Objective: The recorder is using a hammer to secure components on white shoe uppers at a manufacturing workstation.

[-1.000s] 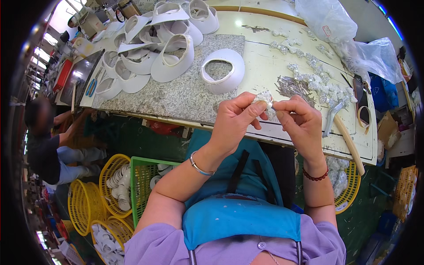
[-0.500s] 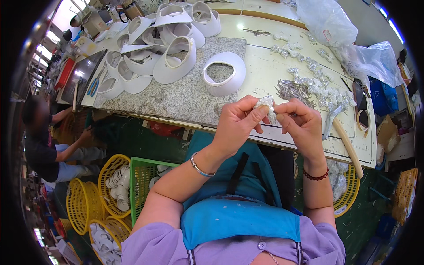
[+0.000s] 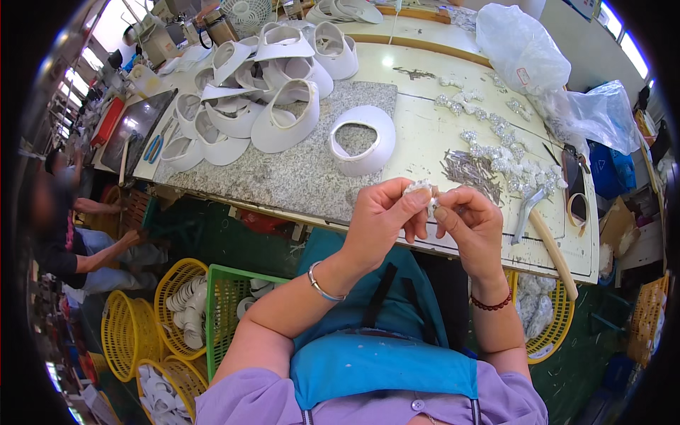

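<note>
My left hand [image 3: 382,219] pinches a small white and silvery ornament [image 3: 421,185] between thumb and fingers, just above the table's front edge. Close against it, my right hand [image 3: 469,223] has its thumb and fingertips pressed together; whatever they hold is too small to make out. Beyond my hands a single white visor [image 3: 375,160] lies on a speckled grey slab [image 3: 276,166]. Next to my right hand are a heap of thin dark metal strips [image 3: 473,168] and a spread of glittery silver ornaments [image 3: 504,134].
More white visors [image 3: 287,117] are piled at the slab's left. A hammer [image 3: 552,255] rests over the table's right front edge. Clear plastic bags [image 3: 520,49] lie at the far right. Baskets, one a green crate [image 3: 221,312], stand below; a seated person [image 3: 78,227] works at left.
Both hands have shifted slightly down in the picture, the right also a little left. The ornament stays in my left fingers. The person at left has moved their arms.
</note>
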{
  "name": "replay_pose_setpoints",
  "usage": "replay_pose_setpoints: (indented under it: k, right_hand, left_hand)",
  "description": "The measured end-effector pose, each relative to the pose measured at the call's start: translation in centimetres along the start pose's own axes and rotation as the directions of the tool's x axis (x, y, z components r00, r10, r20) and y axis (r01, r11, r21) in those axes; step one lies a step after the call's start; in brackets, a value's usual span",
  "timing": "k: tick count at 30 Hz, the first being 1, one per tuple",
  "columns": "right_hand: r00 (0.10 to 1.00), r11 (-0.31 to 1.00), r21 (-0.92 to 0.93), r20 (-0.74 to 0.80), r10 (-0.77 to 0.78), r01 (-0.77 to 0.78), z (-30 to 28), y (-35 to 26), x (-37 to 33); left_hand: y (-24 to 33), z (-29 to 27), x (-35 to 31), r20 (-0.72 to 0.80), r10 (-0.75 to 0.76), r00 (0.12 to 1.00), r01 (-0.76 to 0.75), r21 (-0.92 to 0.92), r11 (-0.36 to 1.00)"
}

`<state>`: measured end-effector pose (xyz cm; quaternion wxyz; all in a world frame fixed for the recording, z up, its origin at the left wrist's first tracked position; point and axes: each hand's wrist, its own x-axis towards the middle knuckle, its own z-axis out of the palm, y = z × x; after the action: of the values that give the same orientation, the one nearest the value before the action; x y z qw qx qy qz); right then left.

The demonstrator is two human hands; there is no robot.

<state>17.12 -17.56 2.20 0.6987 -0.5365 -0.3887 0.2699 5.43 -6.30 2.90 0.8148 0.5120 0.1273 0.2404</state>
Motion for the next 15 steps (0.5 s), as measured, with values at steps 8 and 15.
replay_pose_setpoints:
  k: [8, 15]
  right_hand:
    - [0.996, 0.979, 0.194, 0.069, 0.052, -0.064, -0.45, 0.82, 0.75]
    - [0.991, 0.965, 0.231, 0.082, 0.107, -0.123, -0.7, 0.5, 1.0]
  left_hand:
    - [0.16, -0.41, -0.4, 0.011, -0.091, 0.996, 0.091, -0.024, 0.996]
    - [0.09, -0.68, -0.33, 0.075, -0.157, 0.985, 0.169, -0.197, 0.966]
